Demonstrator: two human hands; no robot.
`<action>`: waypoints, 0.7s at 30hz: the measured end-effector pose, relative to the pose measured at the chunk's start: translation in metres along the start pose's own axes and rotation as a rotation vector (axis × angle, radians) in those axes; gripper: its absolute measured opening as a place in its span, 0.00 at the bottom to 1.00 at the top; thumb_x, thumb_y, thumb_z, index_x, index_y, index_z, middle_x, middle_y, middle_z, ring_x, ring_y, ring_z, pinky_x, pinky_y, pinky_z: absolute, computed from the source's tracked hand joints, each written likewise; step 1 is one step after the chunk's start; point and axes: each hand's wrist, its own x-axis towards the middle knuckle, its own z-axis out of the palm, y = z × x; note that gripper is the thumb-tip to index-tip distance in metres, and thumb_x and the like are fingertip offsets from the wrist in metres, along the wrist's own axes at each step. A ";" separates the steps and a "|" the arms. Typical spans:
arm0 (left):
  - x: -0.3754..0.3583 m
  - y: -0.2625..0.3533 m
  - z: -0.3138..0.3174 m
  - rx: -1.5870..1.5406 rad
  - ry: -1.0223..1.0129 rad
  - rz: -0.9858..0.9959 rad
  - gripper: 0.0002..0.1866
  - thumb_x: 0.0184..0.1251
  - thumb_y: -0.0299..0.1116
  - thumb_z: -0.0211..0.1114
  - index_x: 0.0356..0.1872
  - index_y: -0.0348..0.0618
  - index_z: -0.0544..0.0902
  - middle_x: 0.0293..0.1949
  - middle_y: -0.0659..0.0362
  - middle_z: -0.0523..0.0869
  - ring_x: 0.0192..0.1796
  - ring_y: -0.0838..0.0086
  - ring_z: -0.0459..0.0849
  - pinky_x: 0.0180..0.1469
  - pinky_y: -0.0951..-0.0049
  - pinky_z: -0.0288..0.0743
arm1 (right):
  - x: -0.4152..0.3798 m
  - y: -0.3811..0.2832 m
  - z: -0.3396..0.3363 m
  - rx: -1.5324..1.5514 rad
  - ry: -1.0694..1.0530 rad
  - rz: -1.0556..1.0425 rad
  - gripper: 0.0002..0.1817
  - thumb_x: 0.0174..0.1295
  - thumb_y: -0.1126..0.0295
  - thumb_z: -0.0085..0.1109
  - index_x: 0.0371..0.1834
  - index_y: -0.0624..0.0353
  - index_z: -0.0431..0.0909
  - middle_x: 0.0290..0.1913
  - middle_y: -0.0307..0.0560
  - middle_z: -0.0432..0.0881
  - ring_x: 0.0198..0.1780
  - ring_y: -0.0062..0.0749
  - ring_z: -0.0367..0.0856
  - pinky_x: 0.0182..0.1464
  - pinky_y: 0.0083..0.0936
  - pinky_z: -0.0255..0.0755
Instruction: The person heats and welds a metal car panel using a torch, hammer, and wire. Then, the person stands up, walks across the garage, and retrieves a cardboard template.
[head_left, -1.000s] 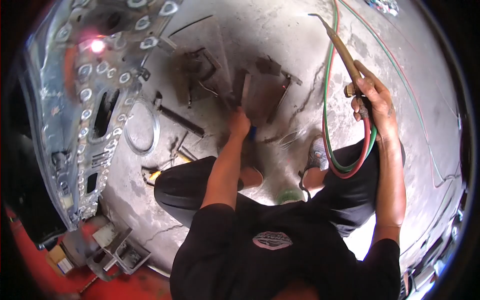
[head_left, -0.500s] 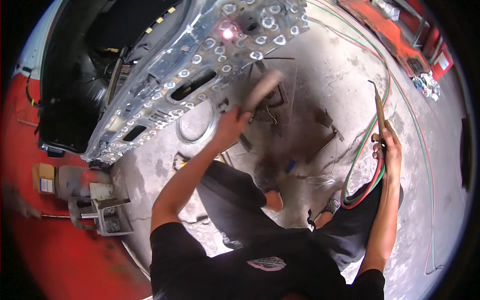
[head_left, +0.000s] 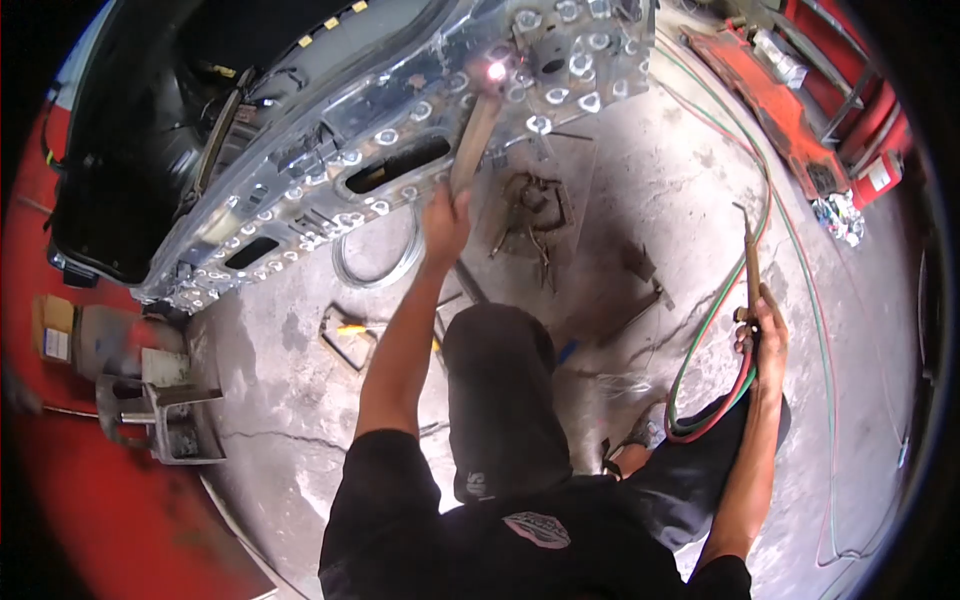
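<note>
A grey metal car panel [head_left: 430, 98], dotted with pale rings, spans the upper left. Red and green rubber hoses [head_left: 692, 434] loop beneath a slender brass-coloured torch [head_left: 752, 265], clasped in the right hand [head_left: 768, 335]. The left hand [head_left: 445, 228] is closed around a flat brown bar [head_left: 474, 145], its far end just below a pinkish-white glowing spot [head_left: 496, 71] (contact, I cannot tell).

Left hand [head_left: 446, 228] grips a bar [head_left: 474, 145] — right hand [head_left: 770, 335], a torch [head_left: 752, 265].

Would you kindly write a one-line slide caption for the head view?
Left hand holds a bar near a glowing spot on a panel; right hand holds a torch.
</note>
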 end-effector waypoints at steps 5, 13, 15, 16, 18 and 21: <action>0.027 0.011 0.011 -0.141 0.036 -0.019 0.15 0.72 0.41 0.61 0.45 0.37 0.78 0.25 0.42 0.82 0.26 0.43 0.82 0.27 0.51 0.70 | 0.003 -0.003 0.007 -0.018 -0.038 0.014 0.42 0.67 0.53 0.60 0.74 0.73 0.57 0.32 0.45 0.80 0.22 0.19 0.76 0.20 0.16 0.71; 0.034 0.025 0.047 -0.398 0.054 -0.136 0.17 0.74 0.42 0.59 0.40 0.35 0.80 0.22 0.48 0.78 0.25 0.64 0.76 0.30 0.64 0.69 | 0.002 -0.003 0.009 -0.042 -0.035 -0.029 0.41 0.68 0.51 0.59 0.74 0.70 0.58 0.32 0.43 0.79 0.20 0.18 0.73 0.19 0.13 0.68; 0.021 0.018 0.044 -0.420 0.035 -0.210 0.17 0.74 0.43 0.60 0.38 0.35 0.80 0.22 0.51 0.77 0.25 0.69 0.75 0.29 0.66 0.68 | 0.002 0.001 0.009 -0.054 -0.048 -0.021 0.41 0.68 0.51 0.59 0.74 0.69 0.58 0.32 0.42 0.79 0.20 0.17 0.73 0.19 0.13 0.68; 0.012 0.014 0.039 -0.480 0.021 -0.251 0.17 0.73 0.44 0.61 0.36 0.36 0.79 0.21 0.55 0.76 0.25 0.72 0.75 0.28 0.67 0.68 | 0.002 0.003 0.007 -0.030 -0.058 -0.024 0.41 0.68 0.51 0.59 0.74 0.69 0.58 0.32 0.42 0.79 0.20 0.17 0.73 0.19 0.13 0.68; 0.020 0.020 0.038 -0.627 -0.004 -0.279 0.18 0.73 0.45 0.62 0.32 0.38 0.79 0.19 0.61 0.75 0.25 0.77 0.73 0.27 0.70 0.66 | -0.001 -0.001 0.005 -0.030 -0.058 -0.023 0.41 0.68 0.52 0.59 0.75 0.69 0.57 0.31 0.42 0.79 0.20 0.16 0.73 0.18 0.13 0.68; 0.028 0.011 0.022 -0.679 -0.090 -0.345 0.18 0.72 0.46 0.64 0.30 0.41 0.79 0.19 0.67 0.73 0.22 0.83 0.70 0.25 0.76 0.63 | -0.003 -0.006 0.002 -0.043 -0.041 -0.027 0.41 0.68 0.51 0.59 0.75 0.69 0.58 0.30 0.42 0.79 0.20 0.16 0.73 0.18 0.13 0.68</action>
